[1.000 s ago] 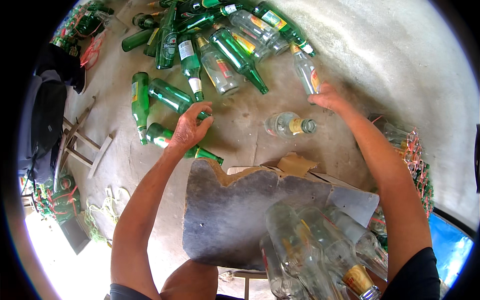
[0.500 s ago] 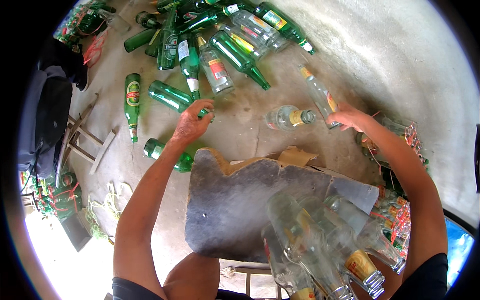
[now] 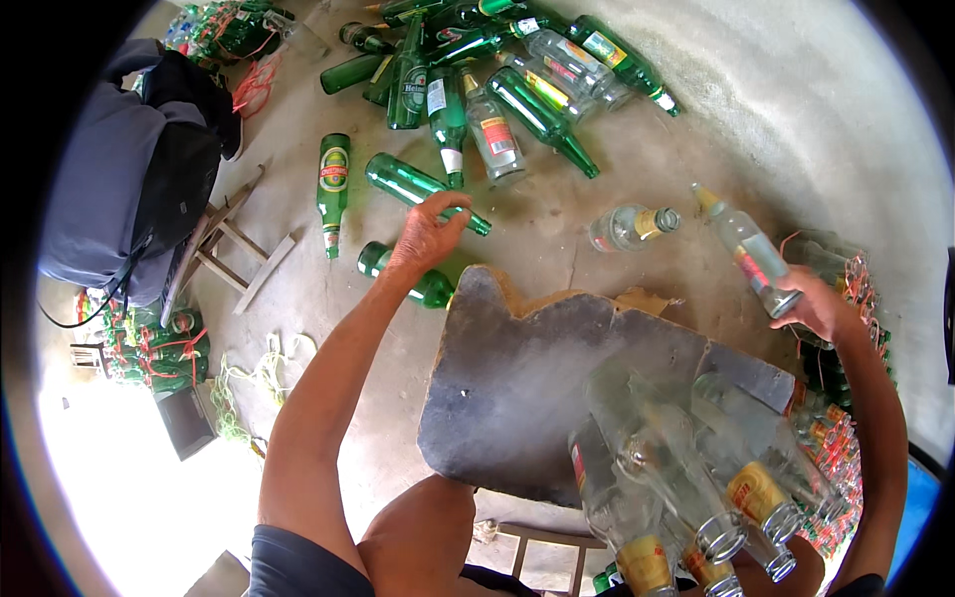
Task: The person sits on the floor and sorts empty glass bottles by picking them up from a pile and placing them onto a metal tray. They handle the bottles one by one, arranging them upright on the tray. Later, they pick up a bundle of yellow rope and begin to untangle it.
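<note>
Big grey board [image 3: 557, 388] sits across the lap, with clear empties [image 3: 676, 478] stacked at its near end. Right hand [image 3: 811, 308] is wrapped around a clear bottle [image 3: 746, 249], lifted off the floor at the right. Left hand [image 3: 426, 234] hangs loose, fingers half curled, just over a green bottle [image 3: 423, 187] lying on the concrete.

Clear bottle [image 3: 748, 251] showing yellow cap and red label at right of frame, green bottles [image 3: 418, 185] lying at upper centre, grey board [image 3: 537, 388] at centre, dark blue-grey backpack [image 3: 119, 169] at upper left.
</note>
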The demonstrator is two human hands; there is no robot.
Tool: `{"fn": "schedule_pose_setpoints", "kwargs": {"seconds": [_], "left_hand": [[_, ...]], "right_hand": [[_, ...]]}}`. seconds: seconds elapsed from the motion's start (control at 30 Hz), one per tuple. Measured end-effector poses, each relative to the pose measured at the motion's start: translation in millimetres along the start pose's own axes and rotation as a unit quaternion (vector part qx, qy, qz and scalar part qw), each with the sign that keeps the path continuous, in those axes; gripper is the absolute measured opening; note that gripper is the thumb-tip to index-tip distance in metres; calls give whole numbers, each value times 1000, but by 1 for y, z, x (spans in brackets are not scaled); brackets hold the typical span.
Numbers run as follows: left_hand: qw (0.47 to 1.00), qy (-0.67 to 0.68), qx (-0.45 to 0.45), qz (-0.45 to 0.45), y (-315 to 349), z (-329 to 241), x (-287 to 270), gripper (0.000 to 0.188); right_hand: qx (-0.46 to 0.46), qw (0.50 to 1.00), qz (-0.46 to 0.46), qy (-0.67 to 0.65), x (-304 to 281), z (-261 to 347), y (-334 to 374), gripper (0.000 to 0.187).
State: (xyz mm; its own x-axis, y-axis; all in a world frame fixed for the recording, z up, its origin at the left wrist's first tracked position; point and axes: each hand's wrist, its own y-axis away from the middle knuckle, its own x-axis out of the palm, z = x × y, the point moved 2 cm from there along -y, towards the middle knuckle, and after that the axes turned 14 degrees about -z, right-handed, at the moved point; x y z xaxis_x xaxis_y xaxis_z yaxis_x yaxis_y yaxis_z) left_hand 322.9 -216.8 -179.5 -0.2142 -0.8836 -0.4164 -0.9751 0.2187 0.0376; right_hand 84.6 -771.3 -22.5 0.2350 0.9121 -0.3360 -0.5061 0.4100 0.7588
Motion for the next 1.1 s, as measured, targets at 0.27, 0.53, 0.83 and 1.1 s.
{"fn": "schedule_pose_setpoints", "kwargs": {"seconds": [0.27,0.53,0.83,1.1], "left_hand": [[999,-9,42,-34,13,-1,-57,19],[999,3,40,10,45,-93,-57,22],[988,99,63,97,137,-258,-60,29],[951,82,213,207,243,-428,-69,48]], "right_hand": [[-93,986,-83,-110,-65,-17,108,63],[-184,937,-81,-287,-84,-57,234,56],[-277,891,-34,-359,-66,-85,347,71],[-333,884,-31,-327,-4,-87,455,104]]}}
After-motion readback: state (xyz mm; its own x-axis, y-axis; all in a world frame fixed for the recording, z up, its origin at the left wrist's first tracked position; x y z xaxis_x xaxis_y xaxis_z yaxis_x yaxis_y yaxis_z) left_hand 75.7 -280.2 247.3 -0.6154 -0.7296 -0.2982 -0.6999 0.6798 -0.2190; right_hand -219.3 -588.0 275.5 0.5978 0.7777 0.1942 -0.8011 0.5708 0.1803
